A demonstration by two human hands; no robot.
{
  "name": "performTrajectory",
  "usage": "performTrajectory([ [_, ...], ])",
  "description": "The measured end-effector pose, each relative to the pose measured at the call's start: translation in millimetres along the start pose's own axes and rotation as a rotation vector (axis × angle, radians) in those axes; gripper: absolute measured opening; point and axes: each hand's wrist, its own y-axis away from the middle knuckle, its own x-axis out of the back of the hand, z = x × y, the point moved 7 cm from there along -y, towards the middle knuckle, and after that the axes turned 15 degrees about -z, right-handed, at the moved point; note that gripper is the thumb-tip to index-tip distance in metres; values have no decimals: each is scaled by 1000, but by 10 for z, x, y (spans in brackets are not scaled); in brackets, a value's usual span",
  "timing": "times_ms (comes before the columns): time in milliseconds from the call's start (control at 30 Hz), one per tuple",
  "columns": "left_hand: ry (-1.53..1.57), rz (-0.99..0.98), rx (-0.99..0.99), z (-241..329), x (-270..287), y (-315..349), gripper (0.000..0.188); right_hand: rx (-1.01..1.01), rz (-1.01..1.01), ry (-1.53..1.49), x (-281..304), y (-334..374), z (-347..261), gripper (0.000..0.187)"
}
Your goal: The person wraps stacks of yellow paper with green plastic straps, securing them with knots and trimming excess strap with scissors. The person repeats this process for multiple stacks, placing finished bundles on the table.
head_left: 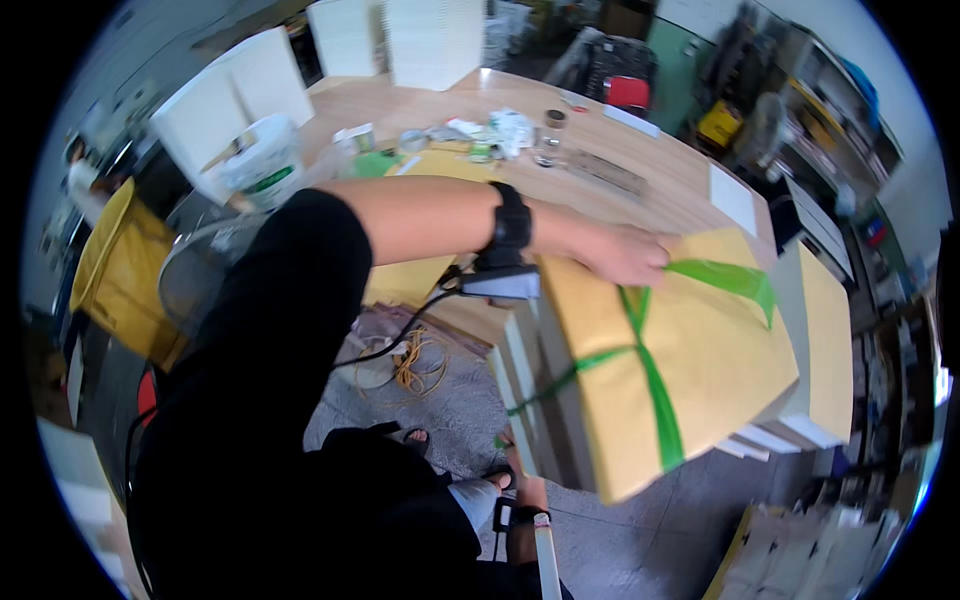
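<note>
A stack of paper or boards with a tan cover sheet, the bundle (720, 350), stands at the table's right front edge. Green plastic strap (655, 400) crosses its top and runs down its near left side. My left hand (625, 252) reaches across from the left, its fingers closed on the strap at the bundle's top; a loose green tail spreads to the right of it. Low by the bundle's left side is my right hand (510, 445), with a bit of green beside it. The bundle and blur hide most of its fingers.
Behind the bundle stands another tan-topped stack (825, 350). The wooden table (500, 95) bears a glass jar (549, 140), a metal bar (608, 172), a white bucket (262, 165) and tall white paper stacks (432, 45). A yellow chair (125, 270) stands left; tangled cord (420, 365) lies below.
</note>
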Motion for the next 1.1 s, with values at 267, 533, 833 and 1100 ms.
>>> performTrajectory([
  [267,26,1,85,-104,106,412,52,157,-31,-52,367,-306,-402,33],
  [533,188,337,462,102,36,426,35,265,212,-126,1768,419,-778,34],
  [833,272,375,466,74,-17,522,37,234,98,-196,1772,495,-744,34],
  [1100,96,175,331,336,-52,388,49,147,-2,-230,1344,680,-702,35],
])
